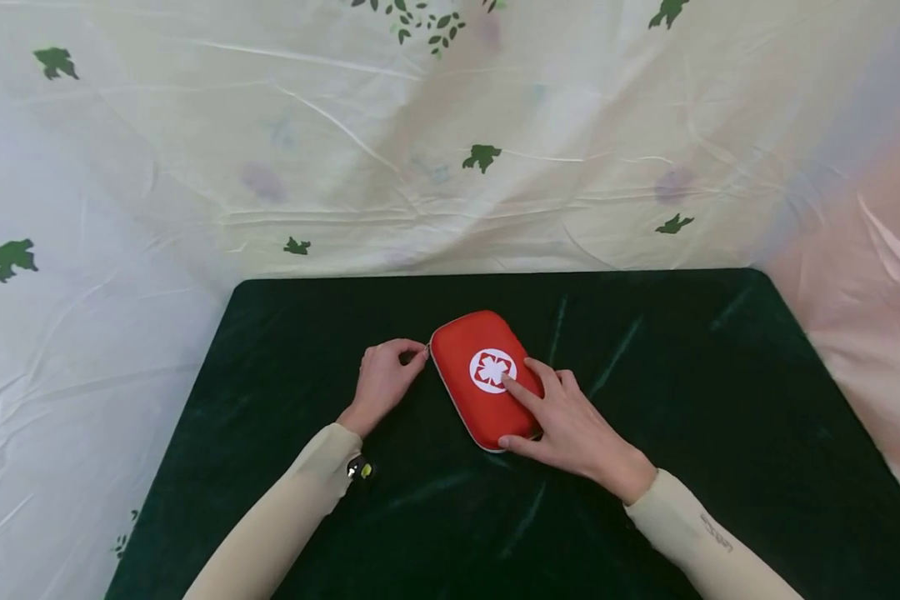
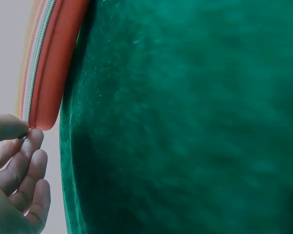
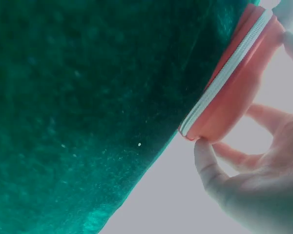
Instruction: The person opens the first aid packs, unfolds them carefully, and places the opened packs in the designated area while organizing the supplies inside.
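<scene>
A red hard-shell first-aid case (image 1: 476, 404) lies flat and slightly turned on the table, its white round emblem (image 1: 487, 371) facing up. At its left corner my left hand (image 1: 385, 375) pinches the small zipper pull (image 2: 23, 138) between thumb and index finger; the fingertips mostly hide it. The zipper (image 2: 35, 58) shows as a pale closed line along the case's side in both wrist views. My right hand (image 1: 577, 429) holds the case's near right end: the thumb is against the near edge, the index fingertip on the emblem, another finger at the right side.
Dark green velvety cloth (image 1: 690, 417) covers the table around the case. A pale curtain (image 1: 345, 167) with green leaf and bird shapes hangs behind the table's far edge and along both sides.
</scene>
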The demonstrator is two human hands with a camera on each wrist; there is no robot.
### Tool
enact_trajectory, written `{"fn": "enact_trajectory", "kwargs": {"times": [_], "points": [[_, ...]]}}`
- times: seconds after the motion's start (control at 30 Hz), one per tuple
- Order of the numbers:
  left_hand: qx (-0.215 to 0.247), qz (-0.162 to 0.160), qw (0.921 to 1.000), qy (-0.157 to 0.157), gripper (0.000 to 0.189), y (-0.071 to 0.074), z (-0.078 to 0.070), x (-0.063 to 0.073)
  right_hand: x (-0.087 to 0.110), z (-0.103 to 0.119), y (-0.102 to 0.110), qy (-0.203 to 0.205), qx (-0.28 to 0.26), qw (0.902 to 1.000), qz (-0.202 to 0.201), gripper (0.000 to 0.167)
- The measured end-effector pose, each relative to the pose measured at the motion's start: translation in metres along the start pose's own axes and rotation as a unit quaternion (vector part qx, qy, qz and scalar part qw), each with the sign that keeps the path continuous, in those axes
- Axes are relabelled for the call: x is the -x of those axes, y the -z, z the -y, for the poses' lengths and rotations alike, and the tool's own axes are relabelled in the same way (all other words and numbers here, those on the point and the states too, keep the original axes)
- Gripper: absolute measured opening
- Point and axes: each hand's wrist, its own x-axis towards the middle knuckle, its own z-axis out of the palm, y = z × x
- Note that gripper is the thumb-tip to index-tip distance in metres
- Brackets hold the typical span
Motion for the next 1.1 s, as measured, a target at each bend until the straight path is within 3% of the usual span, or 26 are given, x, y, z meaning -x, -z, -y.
{"fn": "enact_trajectory", "kwargs": {"times": [0.57,0.8,1.1], "points": [[0.003,0.029,0.9995,0.008,0.022,-0.012,-0.003,-0.027,0.016,0.007,-0.001,0.035,-0.017,0.9992,0.01,0.08],[-0.002,0.036,0.9992,0.017,0.021,-0.015,0.002,-0.031,-0.009,-0.013,0.006,0.039,-0.006,0.9992,-0.009,0.08],[-0.007,0.041,0.999,0.018,0.02,-0.013,0.0,-0.029,-0.042,-0.019,0.006,0.048,-0.006,0.9971,0.06,0.088]]}}
